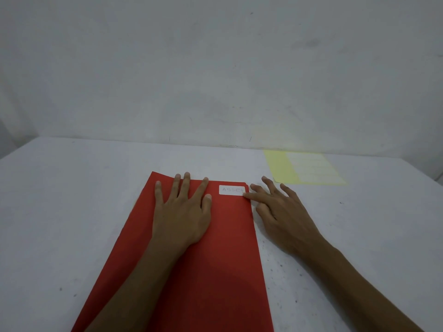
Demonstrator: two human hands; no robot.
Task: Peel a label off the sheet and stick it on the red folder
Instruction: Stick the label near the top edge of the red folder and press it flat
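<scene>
The red folder [215, 259] lies lengthwise on the white table, running from the near edge toward the middle. A white label [231, 190] with handwritten text sits flat on its far right corner. My left hand [182, 209] rests flat on the folder's far left part, fingers spread. My right hand [280, 212] lies on the table just right of the folder, its thumb tip touching the label's right edge. The yellow label sheet [280, 166] with pale labels lies at the far right, apart from both hands.
The white table [72, 200] spreads out on both sides of the folder, with small dark specks on its surface. A pale wall [215, 68] rises right behind the table's far edge.
</scene>
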